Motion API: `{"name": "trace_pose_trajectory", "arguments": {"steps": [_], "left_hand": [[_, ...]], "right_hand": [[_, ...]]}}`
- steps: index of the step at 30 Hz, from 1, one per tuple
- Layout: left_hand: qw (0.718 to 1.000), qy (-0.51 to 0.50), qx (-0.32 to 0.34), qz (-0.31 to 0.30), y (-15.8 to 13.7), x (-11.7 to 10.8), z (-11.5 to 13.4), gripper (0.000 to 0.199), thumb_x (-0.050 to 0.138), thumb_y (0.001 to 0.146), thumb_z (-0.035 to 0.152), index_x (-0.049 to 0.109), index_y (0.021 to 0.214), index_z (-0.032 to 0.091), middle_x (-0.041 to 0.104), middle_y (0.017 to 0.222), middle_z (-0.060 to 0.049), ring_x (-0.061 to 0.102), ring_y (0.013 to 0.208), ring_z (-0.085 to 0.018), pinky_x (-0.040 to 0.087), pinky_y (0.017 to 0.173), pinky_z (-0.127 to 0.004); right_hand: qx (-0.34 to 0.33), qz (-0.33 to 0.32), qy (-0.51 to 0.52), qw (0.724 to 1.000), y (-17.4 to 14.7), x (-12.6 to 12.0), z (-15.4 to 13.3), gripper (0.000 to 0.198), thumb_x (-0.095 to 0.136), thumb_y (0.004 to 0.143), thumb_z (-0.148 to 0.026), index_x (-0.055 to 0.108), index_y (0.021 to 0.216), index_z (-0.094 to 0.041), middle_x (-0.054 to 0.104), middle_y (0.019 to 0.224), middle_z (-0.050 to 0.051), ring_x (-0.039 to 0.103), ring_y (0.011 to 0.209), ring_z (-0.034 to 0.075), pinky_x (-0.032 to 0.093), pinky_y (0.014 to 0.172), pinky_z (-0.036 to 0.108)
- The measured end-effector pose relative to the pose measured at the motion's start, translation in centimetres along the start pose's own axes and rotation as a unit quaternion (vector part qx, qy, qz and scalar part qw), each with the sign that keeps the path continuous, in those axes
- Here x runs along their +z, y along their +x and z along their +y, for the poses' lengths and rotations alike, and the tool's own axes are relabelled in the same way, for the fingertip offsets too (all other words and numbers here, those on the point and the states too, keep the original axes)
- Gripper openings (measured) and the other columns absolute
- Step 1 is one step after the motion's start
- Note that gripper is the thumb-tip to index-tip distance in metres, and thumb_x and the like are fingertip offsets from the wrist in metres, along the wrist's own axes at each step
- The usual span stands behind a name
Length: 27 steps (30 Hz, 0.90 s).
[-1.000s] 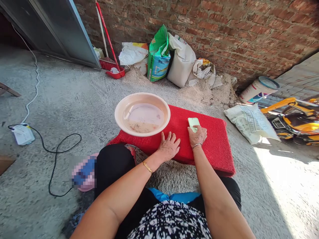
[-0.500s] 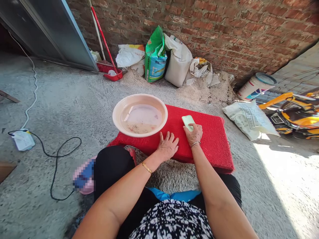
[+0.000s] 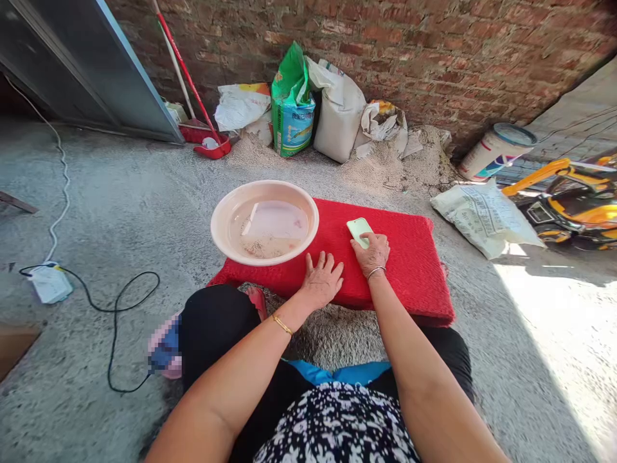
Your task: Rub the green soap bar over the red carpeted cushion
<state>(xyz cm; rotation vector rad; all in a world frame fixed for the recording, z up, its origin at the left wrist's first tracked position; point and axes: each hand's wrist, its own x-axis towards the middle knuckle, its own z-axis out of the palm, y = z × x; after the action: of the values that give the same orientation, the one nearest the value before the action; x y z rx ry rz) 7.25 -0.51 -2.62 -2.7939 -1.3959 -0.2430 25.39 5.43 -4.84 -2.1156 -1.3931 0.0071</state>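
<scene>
My left hand (image 3: pixel 322 281) lies with fingers spread on the near edge of a red cloth-covered bench (image 3: pixel 405 263), just right of a basin, and holds nothing. Closed on the lower end of a pale green phone (image 3: pixel 359 230) is my right hand (image 3: pixel 372 252), low over the red cloth. Its fingers partly cover the phone. The wide cream basin (image 3: pixel 222 241) rests on the bench's left end. Shallow water inside it has brownish grains at the bottom.
Sacks, including a green one (image 3: pixel 293 109) and a white one (image 3: pixel 340 116), stand by the brick wall. A red dustpan (image 3: pixel 214 149) is left of them. A paint bucket (image 3: pixel 496 154) and yellow toy vehicle (image 3: pixel 569 206) are at right. A power strip (image 3: pixel 51 283) with cables lies left.
The view has shifted slightly, so the basin, bench and sacks appear a little further left or higher. Both hands keep the same pose, the right still on the phone.
</scene>
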Motion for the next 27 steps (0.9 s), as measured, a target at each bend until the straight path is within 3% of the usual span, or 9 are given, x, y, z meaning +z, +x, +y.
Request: {"name": "trace_pose_trajectory", "arguments": {"steps": [5, 11, 15, 21, 27], "left_hand": [[1.000, 0.002, -0.001, -0.003, -0.03, 0.13, 0.00, 0.044, 0.038, 0.095, 0.039, 0.051, 0.134, 0.023, 0.046, 0.141, -0.016, 0.037, 0.133, -0.037, 0.026, 0.105, -0.068], [1.000, 0.004, 0.000, -0.001, -0.07, 0.23, -0.07, 0.044, 0.037, 0.096, 0.040, 0.050, 0.134, 0.023, 0.046, 0.142, -0.016, 0.037, 0.134, -0.036, 0.025, 0.105, -0.067], [1.000, 0.003, 0.001, 0.000, -0.06, 0.24, -0.06, 0.044, 0.038, 0.095, 0.040, 0.051, 0.134, 0.023, 0.046, 0.142, -0.016, 0.037, 0.134, -0.036, 0.026, 0.105, -0.067], [1.000, 0.003, 0.002, 0.005, -0.09, 0.27, -0.12, 0.044, 0.037, 0.096, 0.040, 0.051, 0.134, 0.022, 0.047, 0.141, -0.016, 0.038, 0.133, -0.036, 0.026, 0.105, -0.068], [1.000, -0.003, 0.004, 0.011, -0.18, 0.31, -0.18, 0.044, 0.038, 0.095, 0.040, 0.052, 0.133, 0.023, 0.047, 0.141, -0.015, 0.037, 0.133, -0.036, 0.026, 0.105, -0.067]], "right_hand": [[0.039, 0.027, -0.004, 0.999, 0.05, 0.02, 0.09, 0.033, 0.063, 0.076, -0.047, 0.066, 0.097, -0.023, 0.049, 0.105, 0.010, 0.045, 0.098, 0.026, 0.035, 0.087, 0.042], [-0.036, -0.015, 0.013, 0.999, 0.05, 0.14, 0.18, 0.031, 0.065, 0.074, -0.047, 0.066, 0.094, -0.024, 0.051, 0.104, 0.009, 0.047, 0.096, 0.025, 0.036, 0.087, 0.041], [0.007, 0.023, 0.005, 1.000, 0.09, 0.35, 0.39, 0.032, 0.062, 0.076, -0.050, 0.066, 0.095, -0.023, 0.050, 0.104, 0.010, 0.046, 0.096, 0.026, 0.036, 0.086, 0.043], [-0.109, -0.022, 0.030, 0.993, 0.01, 0.48, 0.40, 0.030, 0.064, 0.075, -0.049, 0.066, 0.091, -0.024, 0.052, 0.099, 0.007, 0.048, 0.093, 0.024, 0.038, 0.085, 0.039], [-0.009, 0.057, -0.001, 0.998, 0.01, 0.36, 0.50, 0.030, 0.063, 0.076, -0.047, 0.067, 0.093, -0.022, 0.051, 0.105, 0.010, 0.046, 0.097, 0.027, 0.038, 0.086, 0.044]]}}
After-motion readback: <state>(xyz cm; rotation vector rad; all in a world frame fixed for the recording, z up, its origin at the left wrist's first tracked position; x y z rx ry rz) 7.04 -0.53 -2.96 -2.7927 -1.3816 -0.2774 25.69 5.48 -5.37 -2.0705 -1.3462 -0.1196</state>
